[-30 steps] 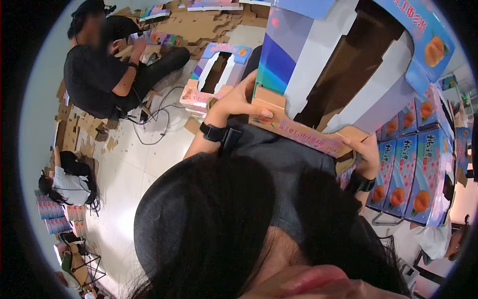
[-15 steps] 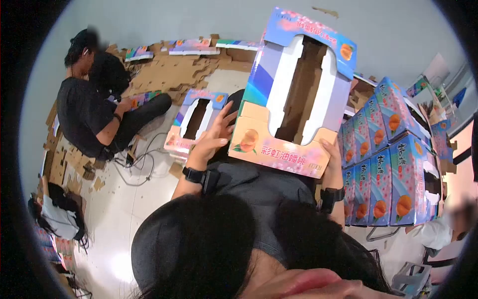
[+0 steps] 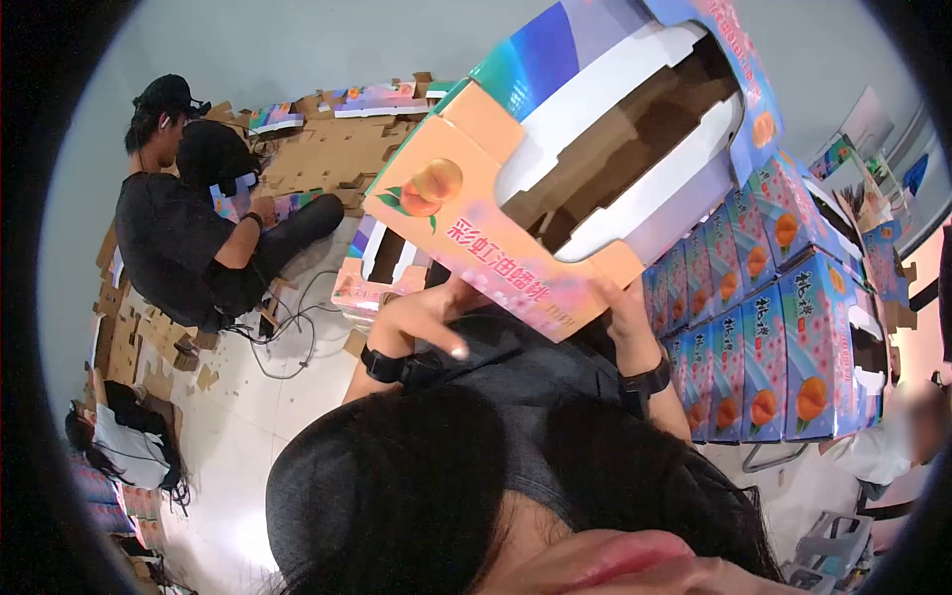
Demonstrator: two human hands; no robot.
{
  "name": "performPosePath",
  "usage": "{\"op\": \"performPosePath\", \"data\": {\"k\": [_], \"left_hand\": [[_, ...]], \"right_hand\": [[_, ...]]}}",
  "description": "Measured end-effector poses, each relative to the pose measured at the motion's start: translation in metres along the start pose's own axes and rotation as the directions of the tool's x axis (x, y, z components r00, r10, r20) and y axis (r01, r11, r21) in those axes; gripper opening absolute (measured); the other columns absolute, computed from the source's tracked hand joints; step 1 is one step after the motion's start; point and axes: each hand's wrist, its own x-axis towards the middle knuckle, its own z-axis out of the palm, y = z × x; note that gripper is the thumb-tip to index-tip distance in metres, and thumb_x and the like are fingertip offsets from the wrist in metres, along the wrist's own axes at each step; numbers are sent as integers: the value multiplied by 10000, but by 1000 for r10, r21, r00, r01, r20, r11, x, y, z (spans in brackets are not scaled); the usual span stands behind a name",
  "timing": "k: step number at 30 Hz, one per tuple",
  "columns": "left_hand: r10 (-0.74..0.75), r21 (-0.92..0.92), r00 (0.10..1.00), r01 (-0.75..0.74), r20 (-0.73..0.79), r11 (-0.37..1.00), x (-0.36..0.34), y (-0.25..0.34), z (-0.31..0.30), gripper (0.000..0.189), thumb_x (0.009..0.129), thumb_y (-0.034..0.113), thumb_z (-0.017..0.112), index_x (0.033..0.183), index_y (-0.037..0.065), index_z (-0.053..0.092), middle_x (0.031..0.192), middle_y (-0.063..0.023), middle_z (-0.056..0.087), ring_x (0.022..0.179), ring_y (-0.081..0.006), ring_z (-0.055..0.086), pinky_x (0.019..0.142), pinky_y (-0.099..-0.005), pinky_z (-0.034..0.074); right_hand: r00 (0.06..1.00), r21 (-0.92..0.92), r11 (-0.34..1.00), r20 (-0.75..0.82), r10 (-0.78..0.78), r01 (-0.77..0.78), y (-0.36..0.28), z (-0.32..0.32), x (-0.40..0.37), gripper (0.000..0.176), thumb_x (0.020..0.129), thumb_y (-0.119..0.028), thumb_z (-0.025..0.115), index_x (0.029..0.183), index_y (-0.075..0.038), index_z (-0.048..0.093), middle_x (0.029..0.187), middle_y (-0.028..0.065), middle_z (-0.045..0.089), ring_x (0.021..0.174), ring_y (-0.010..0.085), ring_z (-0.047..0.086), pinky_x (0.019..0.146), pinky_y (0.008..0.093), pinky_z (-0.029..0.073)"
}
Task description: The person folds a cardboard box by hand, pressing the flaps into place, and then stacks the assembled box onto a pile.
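A printed cardboard carton (image 3: pixel 684 213) with peach pictures and a long cut-out window is tilted in front of me, its inside hollow. My right hand (image 3: pixel 630 322) grips its lower right corner, thumb on the orange front panel. Below the carton's lower left edge is my left hand (image 3: pixel 421 322), thumb stretched out and apart from the panel. Its other fingers are partly hidden behind the carton. A similar carton (image 3: pixel 347 283) stands on the floor beyond my left hand, partly covered.
Stacked peach cartons (image 3: pixel 764 367) stand close on my right. A person in black (image 3: pixel 178 228) sits at the left by flat cardboard (image 3: pixel 327 149); a cable (image 3: pixel 307 337) lies on the floor. Another person in white (image 3: pixel 124 441) is lower left. A grey stool (image 3: pixel 833 540) is lower right.
The carton has turned clockwise and come closer, its top swinging right. My left hand has moved from its left side to below its lower edge. My right hand stays at the corner.
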Motion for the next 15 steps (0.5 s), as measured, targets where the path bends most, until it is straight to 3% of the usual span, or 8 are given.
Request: {"op": "performPosePath", "data": {"k": [1, 4, 5, 7, 10, 15], "left_hand": [[-84, -40, 994, 81, -74, 996, 5, 3, 3, 905, 641, 92, 869, 1393, -32, 382, 1359, -131, 502, 1280, -235, 465, 1083, -397, 349], [-117, 219, 957, 178, -267, 959, 11, -7, 4, 937, 696, 106, 860, 1448, 10, 310, 1388, -94, 471, 1306, -220, 430, 1107, -388, 323], [-45, 176, 912, 127, -408, 976, 13, -14, 12, 690, 730, 62, 829, 1319, -3, 476, 1223, -68, 594, 1168, -184, 546, 1009, -349, 429], [-52, 101, 880, 113, -473, 988, 18, -16, 19, 618, 739, 49, 818, 1274, -6, 514, 1182, -67, 617, 1125, -172, 573, 980, -333, 452], [-55, 74, 836, 113, -545, 991, 24, -15, 21, 526, 733, 41, 816, 1197, 1, 572, 1115, -66, 651, 1055, -162, 611, 934, -317, 480], [-107, 103, 824, 196, -556, 975, 15, -7, 22, 493, 711, 51, 832, 1150, 6, 610, 1078, -75, 667, 1017, -171, 627, 908, -310, 489]], "right_hand": [[999, -30, 1000, 36, 1, 0, 7, -3, 0, 593, 817, -129, 765, 1297, 24, 454, 1196, 124, 587, 1089, 203, 592, 921, 340, 499], [997, -158, 987, 73, 30, -18, 24, -10, 2, 647, 825, -129, 767, 1337, 23, 401, 1211, 119, 575, 1115, 207, 578, 940, 345, 490], [996, -201, 979, 82, 38, -21, 28, -13, 3, 676, 827, -127, 766, 1354, 20, 369, 1224, 121, 565, 1118, 212, 577, 946, 347, 486], [994, -286, 958, 98, 54, -24, 29, -14, 5, 735, 830, -121, 766, 1387, 15, 306, 1248, 125, 546, 1123, 223, 575, 958, 351, 478], [998, -233, 972, 35, 46, -36, 17, -8, 4, 804, 819, -108, 772, 1417, -16, 243, 1288, 129, 507, 1153, 238, 556, 984, 361, 456], [987, -281, 950, 127, -101, 133, 5, -15, 8, 842, 801, -56, 771, 1436, -68, 219, 1312, 117, 462, 1241, 233, 476, 1039, 371, 397]]}}
